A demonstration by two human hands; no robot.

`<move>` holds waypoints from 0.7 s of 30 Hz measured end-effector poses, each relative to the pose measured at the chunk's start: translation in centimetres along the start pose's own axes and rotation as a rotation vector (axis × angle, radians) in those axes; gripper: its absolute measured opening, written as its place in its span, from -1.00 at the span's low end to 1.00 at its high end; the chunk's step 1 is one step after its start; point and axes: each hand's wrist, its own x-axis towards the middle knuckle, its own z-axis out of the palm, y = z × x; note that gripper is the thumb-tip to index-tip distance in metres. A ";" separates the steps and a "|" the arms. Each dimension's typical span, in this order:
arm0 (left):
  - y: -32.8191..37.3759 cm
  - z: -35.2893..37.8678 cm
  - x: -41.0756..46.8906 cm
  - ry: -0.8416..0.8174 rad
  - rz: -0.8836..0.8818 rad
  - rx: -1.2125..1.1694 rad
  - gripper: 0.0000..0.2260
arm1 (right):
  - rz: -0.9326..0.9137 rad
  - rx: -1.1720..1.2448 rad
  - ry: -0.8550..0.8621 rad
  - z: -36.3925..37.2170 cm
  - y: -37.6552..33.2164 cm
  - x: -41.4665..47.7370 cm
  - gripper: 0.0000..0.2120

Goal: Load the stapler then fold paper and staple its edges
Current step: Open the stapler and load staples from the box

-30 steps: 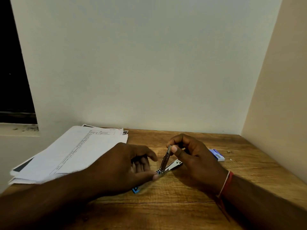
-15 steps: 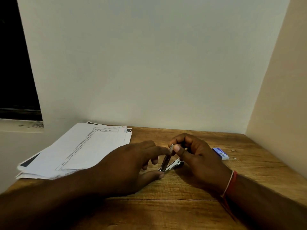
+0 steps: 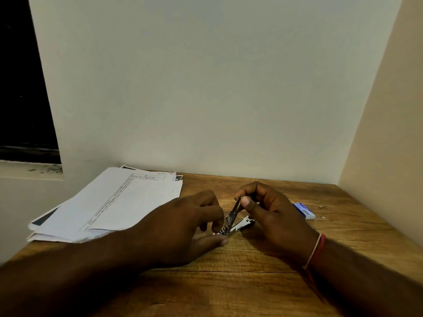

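Note:
A small metal stapler (image 3: 237,219) stands swung open on the wooden table (image 3: 251,282), its upper arm tilted up and its base lying flat. My right hand (image 3: 272,216) pinches the tip of the raised arm between thumb and forefinger. My left hand (image 3: 190,227) grips the stapler's hinge end low on the table with thumb and fingertips. A stack of printed paper sheets (image 3: 114,202) lies at the left. A small blue and white staple box (image 3: 304,210) lies to the right of my right hand. Whether staples are in the stapler cannot be seen.
A white wall rises behind the table and a beige wall closes the right side. A dark window opening (image 3: 23,88) with a ledge sits at the far left. Tiny white scraps (image 3: 321,207) lie by the staple box.
My left fingers, stretched toward the raised arm's tip half a second ago, have curled back down to the hinge end. My right hand keeps its pinch on the tip.

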 end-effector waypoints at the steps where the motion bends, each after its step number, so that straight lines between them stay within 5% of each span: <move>1: -0.1 0.1 0.0 0.010 0.008 -0.012 -0.74 | 0.001 -0.001 0.001 0.0 0.0 0.0 -0.85; 8: -0.1 0.0 -0.2 0.076 -0.004 -0.015 -0.43 | 0.022 0.004 0.000 0.1 0.0 -0.1 -0.86; 21: 0.0 -0.2 0.1 0.074 -0.105 -0.096 -0.64 | 0.075 -0.117 -0.017 0.2 -1.0 -0.5 -0.89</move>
